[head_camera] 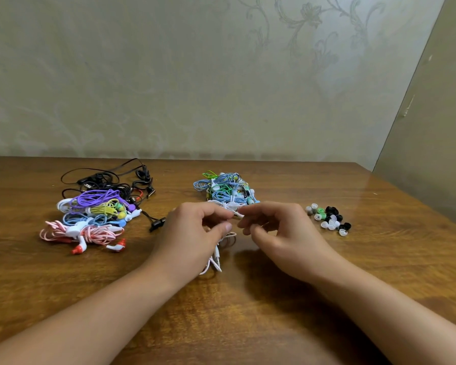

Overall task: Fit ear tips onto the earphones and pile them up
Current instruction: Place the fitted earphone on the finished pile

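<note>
Wall: pale papered wall (169, 75) with a faint floral scroll pattern, rising behind the far edge of the counter.
Counter: glossy brown wood-grain counter (248, 312), carrying all the items.
Forearms: both enter from the near edge and converge toward the middle of the counter.
Left hand (192, 230): raised just above the counter, back of the hand upward, fingers curled; its grip is narrow, thumb and forefinger pinching the white wired earphone (216, 256), whose looped cable hangs below the palm to the counter.
Right hand (277, 227): opposite the left, fingers curled, fingertips meeting the left hand's at the earbud end; grip narrow, but what it pinches is too small to tell.
Left heap: tangled heap of purple, yellow, blue, pink, white and black earphones (98, 206), well left of the hands.
Middle heap: bundle of blue, green and white coiled earphones (227, 188), just behind the hands, its near edge partly hidden by the fingers.
Ear tips: small cluster of black, white, grey and green silicone ear tips (329, 219), right of the right hand.
</note>
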